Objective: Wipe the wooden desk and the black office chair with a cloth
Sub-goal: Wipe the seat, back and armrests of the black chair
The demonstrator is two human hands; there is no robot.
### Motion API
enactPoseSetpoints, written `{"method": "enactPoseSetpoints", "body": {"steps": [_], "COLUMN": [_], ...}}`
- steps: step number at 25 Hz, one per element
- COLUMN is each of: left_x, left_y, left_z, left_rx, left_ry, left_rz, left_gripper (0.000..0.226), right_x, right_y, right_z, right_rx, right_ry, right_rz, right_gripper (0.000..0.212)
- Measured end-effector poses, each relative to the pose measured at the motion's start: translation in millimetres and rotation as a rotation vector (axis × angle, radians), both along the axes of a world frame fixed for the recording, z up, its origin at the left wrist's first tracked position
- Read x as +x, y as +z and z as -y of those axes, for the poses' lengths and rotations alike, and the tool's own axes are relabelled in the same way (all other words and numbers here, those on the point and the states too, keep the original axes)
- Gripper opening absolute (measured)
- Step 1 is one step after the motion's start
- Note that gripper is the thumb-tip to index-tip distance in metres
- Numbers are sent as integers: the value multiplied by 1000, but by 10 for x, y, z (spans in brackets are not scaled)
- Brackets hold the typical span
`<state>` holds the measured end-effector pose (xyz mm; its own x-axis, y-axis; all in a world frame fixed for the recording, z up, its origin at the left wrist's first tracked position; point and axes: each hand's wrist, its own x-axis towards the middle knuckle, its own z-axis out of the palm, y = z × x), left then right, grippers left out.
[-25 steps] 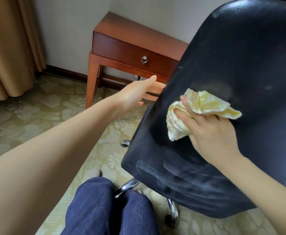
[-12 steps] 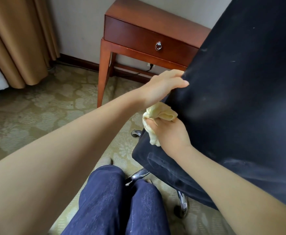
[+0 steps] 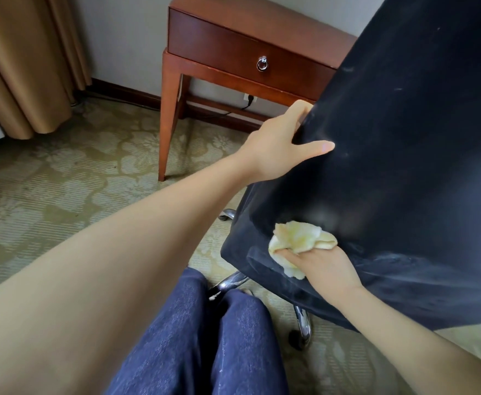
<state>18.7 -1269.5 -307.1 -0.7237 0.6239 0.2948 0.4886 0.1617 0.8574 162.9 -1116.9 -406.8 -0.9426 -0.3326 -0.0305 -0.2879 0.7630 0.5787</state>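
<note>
The back of the black office chair [image 3: 404,155] fills the right side, tilted, with pale wipe streaks low down. My left hand [image 3: 279,141] grips its left edge, thumb on the near face and fingers curled round behind. My right hand [image 3: 323,265] holds a crumpled yellow cloth [image 3: 299,242] and presses it against the lower left part of the chair back. The wooden desk [image 3: 233,44], reddish brown with a drawer and a ring pull, stands against the wall behind the chair.
A chrome chair base [image 3: 302,323] with a castor shows under the chair. My knees in blue jeans [image 3: 199,337] are at the bottom centre. Tan curtains [image 3: 25,61] hang at the left. A patterned carpet [image 3: 62,181] covers the floor; a plug sits in the wall socket [image 3: 249,98].
My left hand has closed on the chair's left edge. My right hand with the cloth swept left across the chair back and then down to its lower part.
</note>
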Motion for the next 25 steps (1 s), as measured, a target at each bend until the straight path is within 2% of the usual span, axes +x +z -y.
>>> {"method": "enactPoseSetpoints", "body": {"steps": [4,8,9,11,13,16,19,20,22,24,25], "left_x": [6,-1,3,7,9,-7,-34,-41,-57,-60,-57], "left_y": [-16,-78,-88,-102,-114,-108,-106,-111,-113,-105,-96], "left_z": [-29,-81,-87,-92,-92,-87,-84,-80,-70,-61,-58], "left_rx": [-5,90,114,144,168,165,171,175,178,180,175], "left_ry": [-5,-1,7,37,56,74,82,88,96,87,80], "left_rz": [-49,-52,-52,-65,-77,-87,-83,-83,-83,-82,-80], "left_gripper": [50,45,43,41,41,41,43,43,45,44,44], "right_x": [486,729,689,520,311,-92,-455,-543,-654,-695,-687], "right_y": [12,162,194,252,202,136,-68,-127,-227,-303,-339], "right_z": [-429,-787,-769,-565,-368,61,379,483,643,713,678], "right_rx": [257,320,329,366,330,200,131,81,-42,-101,-121], "right_ry": [-102,-91,-53,44,104,82,-2,-35,-31,-96,-59], "right_rz": [45,113,135,130,69,-24,70,42,-51,27,26], "right_gripper": [39,68,67,50,40,52,60,60,48,37,37]}}
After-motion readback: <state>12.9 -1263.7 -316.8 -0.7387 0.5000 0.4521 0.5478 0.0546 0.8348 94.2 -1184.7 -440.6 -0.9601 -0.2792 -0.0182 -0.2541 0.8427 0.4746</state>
